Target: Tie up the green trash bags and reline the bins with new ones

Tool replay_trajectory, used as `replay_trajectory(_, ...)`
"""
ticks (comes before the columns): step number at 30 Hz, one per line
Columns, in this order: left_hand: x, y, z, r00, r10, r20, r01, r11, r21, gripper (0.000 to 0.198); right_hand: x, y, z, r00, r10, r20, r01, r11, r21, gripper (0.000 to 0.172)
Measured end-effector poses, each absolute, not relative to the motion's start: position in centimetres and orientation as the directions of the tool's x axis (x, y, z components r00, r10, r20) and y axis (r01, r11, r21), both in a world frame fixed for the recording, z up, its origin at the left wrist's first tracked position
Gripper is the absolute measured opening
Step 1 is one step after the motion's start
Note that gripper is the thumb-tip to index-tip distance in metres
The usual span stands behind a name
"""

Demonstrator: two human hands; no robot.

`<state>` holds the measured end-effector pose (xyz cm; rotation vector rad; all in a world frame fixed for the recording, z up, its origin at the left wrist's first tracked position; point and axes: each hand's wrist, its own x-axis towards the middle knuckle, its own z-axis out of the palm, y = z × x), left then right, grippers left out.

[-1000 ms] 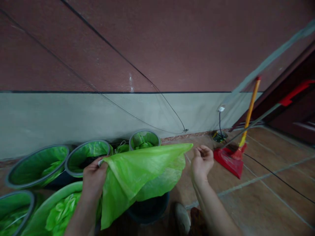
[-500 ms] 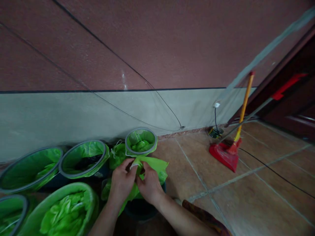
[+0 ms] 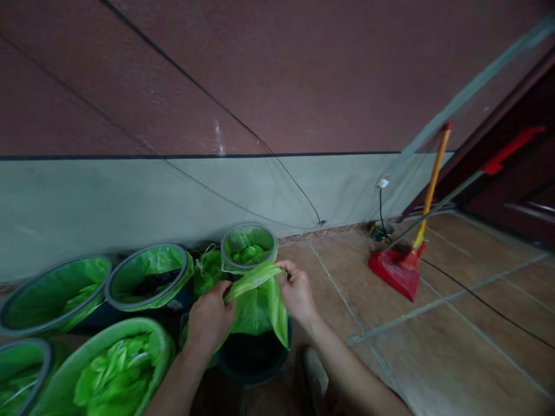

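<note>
Head view shows the left hand [image 3: 210, 316] and right hand [image 3: 299, 293] now drawn apart, both pinching the green bag [image 3: 255, 312], stretching its edge above the dark bucket [image 3: 252, 370].

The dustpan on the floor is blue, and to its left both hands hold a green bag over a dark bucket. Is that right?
No: in the head view the dustpan on the floor is red, not blue. To its left, the left hand and right hand hold a green bag over a dark bucket.
</note>
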<state>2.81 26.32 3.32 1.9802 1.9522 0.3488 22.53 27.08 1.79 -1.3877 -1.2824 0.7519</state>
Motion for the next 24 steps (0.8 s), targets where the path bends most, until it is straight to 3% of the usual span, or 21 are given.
replay_trajectory(4,2.9,26.2,3.7,-0.034,0.998,-0.050,0.928,0.050,0.369,0.028,22.8,26.5,2.8,0.244,0.943,0.228,0.421,0.109,-0.900,0.024)
replay_trajectory(7,4.3,25.9,3.7,-0.016,0.998,-0.057,0.848,0.044,0.528,0.032,21.1,25.5,2.4,0.132,0.977,0.168,0.451,0.092,-0.888,0.021)
replay_trajectory(11,6.0,25.6,3.0,0.021,0.996,-0.086,0.621,0.055,0.782,0.040,19.1,24.3,1.6,-0.006,0.993,0.122,0.419,0.113,-0.901,0.024)
replay_trajectory(15,6.1,25.6,2.6,0.045,0.954,-0.297,0.210,0.281,0.936,0.046,19.4,23.4,2.5,-0.105,0.992,0.067,0.403,0.104,-0.909,0.029)
replay_trajectory(18,5.8,25.5,3.3,0.238,0.871,-0.430,-0.120,0.466,0.877,0.063,20.2,23.0,3.2,-0.176,0.980,0.093,0.437,0.162,-0.884,0.044)
replay_trajectory(20,5.7,25.5,4.0,0.365,0.819,-0.442,-0.209,0.535,0.819,0.071,20.4,23.0,3.1,-0.148,0.983,0.110,0.478,0.169,-0.862,0.049)
replay_trajectory(22,5.6,25.6,4.5,0.410,0.800,-0.438,-0.217,0.552,0.805,0.074,20.5,23.2,2.7,-0.086,0.989,0.122,0.523,0.149,-0.839,0.031)
replay_trajectory(24,5.2,25.8,4.6,0.339,0.833,-0.438,-0.151,0.507,0.849,0.072,21.0,23.7,2.5,-0.056,0.988,0.141,0.522,0.150,-0.840,0.012)
